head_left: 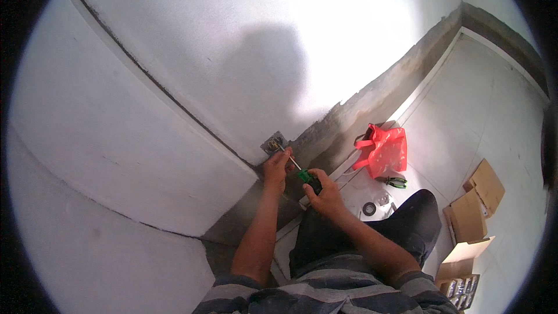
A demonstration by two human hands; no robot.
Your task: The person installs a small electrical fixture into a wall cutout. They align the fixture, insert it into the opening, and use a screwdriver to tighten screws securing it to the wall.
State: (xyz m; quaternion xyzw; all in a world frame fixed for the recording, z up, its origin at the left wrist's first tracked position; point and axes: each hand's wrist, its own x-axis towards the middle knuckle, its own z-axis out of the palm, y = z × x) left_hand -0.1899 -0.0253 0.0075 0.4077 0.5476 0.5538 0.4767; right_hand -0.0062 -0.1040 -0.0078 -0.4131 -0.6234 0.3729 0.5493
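Note:
My right hand (pixel 326 195) is wrapped round the black and green handle of a screwdriver (pixel 304 175). Its thin metal shaft slants up and left toward a small wall box (pixel 273 143) set low in the white wall. Inside that box are brass-coloured parts, too small to make out. My left hand (pixel 275 171) is just below the box, its fingers closed beside the screwdriver's tip. What those fingers pinch is hidden.
A red plastic bag (pixel 386 150) lies on the tiled floor to the right, with green-handled pliers (pixel 396 182) near it. A black tape roll (pixel 369 209) sits by my knee. Opened cardboard boxes (pixel 468 216) stand farther right, above a box of packaged pieces (pixel 461 291).

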